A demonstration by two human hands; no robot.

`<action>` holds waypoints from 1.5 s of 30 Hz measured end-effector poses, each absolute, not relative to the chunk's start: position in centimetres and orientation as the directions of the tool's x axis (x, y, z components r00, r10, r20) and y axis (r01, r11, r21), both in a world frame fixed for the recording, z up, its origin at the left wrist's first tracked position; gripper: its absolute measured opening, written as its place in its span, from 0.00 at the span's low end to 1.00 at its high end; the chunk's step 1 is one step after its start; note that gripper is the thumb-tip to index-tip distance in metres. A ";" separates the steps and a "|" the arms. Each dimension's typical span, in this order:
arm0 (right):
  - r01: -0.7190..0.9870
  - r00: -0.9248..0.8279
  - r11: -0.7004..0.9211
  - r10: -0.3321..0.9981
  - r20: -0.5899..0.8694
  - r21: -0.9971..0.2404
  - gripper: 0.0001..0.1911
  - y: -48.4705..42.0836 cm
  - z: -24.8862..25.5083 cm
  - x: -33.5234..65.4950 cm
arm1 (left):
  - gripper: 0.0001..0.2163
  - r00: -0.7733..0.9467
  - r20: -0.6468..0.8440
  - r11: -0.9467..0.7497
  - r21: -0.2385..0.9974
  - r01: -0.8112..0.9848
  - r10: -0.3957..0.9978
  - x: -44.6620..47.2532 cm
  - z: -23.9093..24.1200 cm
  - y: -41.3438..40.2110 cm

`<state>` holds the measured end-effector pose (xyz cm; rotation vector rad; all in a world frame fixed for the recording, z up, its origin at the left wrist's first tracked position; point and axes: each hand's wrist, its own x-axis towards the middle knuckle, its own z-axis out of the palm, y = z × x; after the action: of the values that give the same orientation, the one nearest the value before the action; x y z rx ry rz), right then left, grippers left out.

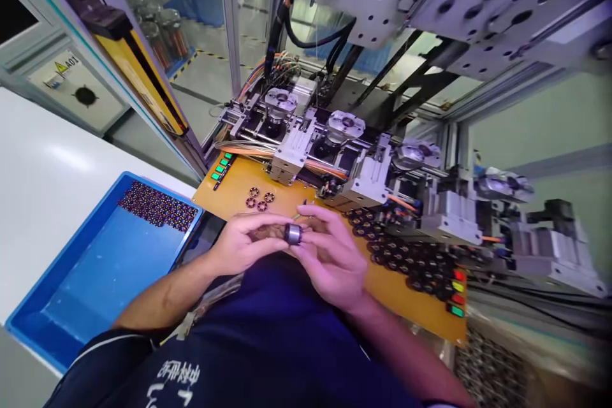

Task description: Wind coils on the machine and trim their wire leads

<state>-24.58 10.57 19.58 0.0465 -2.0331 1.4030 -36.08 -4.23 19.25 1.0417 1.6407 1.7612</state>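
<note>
A small metal cylinder with a dark end [293,234] is held up between my two hands, just in front of my dark blue shirt. My left hand [248,243] pinches it from the left with thumb and fingers. From the other side, the thumb and fingers of my right hand [335,256] close around it. Something thin and dark shows by the right index fingertip, too small to name. Beyond my hands, several small ring-shaped parts [261,206] lie on the yellow-orange work board [224,197].
At left, a blue tray [119,268] on a white table [57,146] holds many small parts. Dark round parts [396,255] crowd the board's right side. A row of metal fixtures [344,127] stands behind, with green buttons [222,166] at left and coloured buttons [458,293] at right.
</note>
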 end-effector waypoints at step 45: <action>-0.297 -0.918 0.884 -0.161 0.363 -0.361 0.09 27.0 20.2 -51.0 | 0.26 -0.873 0.214 0.233 0.911 0.340 0.438 -41.2 5.5 -4.4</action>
<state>-50.99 26.96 20.21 0.3413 -2.7282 0.5970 -41.21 -4.39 5.51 0.7589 2.3969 1.7353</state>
